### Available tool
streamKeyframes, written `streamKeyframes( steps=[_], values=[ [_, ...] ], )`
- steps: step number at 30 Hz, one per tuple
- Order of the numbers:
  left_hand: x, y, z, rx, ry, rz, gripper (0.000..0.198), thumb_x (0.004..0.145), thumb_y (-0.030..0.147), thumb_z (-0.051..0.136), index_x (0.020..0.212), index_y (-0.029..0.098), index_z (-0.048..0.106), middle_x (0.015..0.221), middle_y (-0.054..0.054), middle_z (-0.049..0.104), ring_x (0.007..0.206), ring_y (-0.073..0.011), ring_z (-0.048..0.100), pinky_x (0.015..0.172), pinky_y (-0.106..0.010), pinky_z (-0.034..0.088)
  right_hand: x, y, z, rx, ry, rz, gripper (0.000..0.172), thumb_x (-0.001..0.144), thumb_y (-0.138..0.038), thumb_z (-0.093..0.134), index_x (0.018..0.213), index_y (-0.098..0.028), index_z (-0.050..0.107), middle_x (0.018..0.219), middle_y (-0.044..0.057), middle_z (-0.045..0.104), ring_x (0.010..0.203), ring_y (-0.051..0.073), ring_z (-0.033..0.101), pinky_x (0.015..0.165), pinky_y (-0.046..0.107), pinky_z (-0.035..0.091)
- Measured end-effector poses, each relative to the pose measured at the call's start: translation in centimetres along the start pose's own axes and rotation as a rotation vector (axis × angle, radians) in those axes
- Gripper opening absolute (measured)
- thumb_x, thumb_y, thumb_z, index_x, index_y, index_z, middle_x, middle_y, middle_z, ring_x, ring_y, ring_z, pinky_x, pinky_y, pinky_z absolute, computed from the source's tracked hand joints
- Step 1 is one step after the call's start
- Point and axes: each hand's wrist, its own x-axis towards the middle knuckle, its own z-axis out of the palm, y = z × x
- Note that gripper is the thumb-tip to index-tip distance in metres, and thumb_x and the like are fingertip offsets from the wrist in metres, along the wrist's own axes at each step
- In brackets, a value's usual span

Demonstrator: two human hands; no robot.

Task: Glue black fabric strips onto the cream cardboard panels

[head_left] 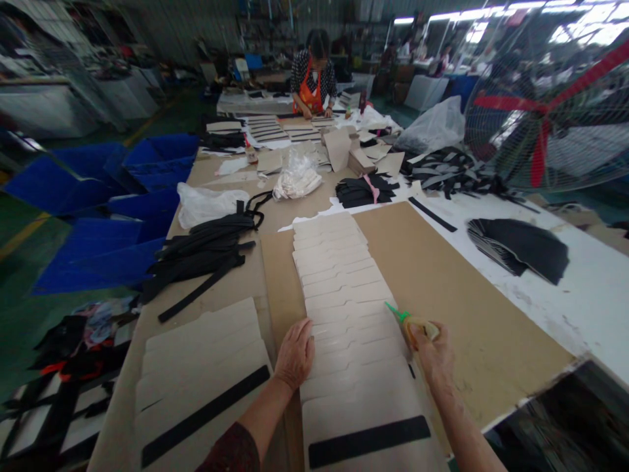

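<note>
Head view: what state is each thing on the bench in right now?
Left hand, flat on the card row, at its left edge.
Right hand, closed around the glue bottle.
Glue bottle, tilted, green nozzle at the row's right edge.
Card row, fanned in overlaps; nearest card bears a black strip.
Fan, running or stopped, cannot tell.

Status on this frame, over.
Left hand flat on cream card row. Right hand gripping glue bottle, green nozzle over row. Nothing blocking.
</note>
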Motion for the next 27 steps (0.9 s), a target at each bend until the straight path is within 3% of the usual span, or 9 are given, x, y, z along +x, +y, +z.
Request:
streamKeyframes(
  steps=[11,19,27],
  values=[
    [0.0,0.3,-0.1,-0.012,-0.007,0.001,0.039,0.095,0.02,0.04,0.133,0.015,0.05,0.131,-0.014,0.057,0.123,-0.0269,0.052,0.108,-0.05,0.045,-2.2,-1.4,1.0,-0.132,-0.083,-0.061,0.054,0.068,-0.062,0.065,0.103,-0.022,0.061,0.077,0.005,0.066,0.071,0.026,0.061,0.064,0.036,0.045],
    [0.0,0.6,-0.3,-0.021,-0.01,-0.007,0.039,0.096,0.022,0.04,0.133,0.015,0.05,0.13,-0.015,0.057,0.123,-0.0266,0.052,0.109,-0.05,0.045,-3.9,-2.9,2.2,-0.095,-0.107,-0.096,0.053,0.064,-0.062,0.067,0.097,-0.021,0.062,0.073,0.005,0.065,0.066,0.025,0.06,0.061,0.036,0.045],
    [0.1,0.6,-0.4,-0.033,-0.023,-0.01,0.039,0.095,0.02,0.041,0.132,0.014,0.051,0.13,-0.015,0.057,0.123,-0.0265,0.052,0.11,-0.05,0.044,-5.9,-3.1,3.9,-0.059,-0.199,-0.128,0.047,0.069,-0.058,0.068,0.1,-0.022,0.062,0.077,0.003,0.067,0.069,0.024,0.061,0.064,0.034,0.044]
  ],
)
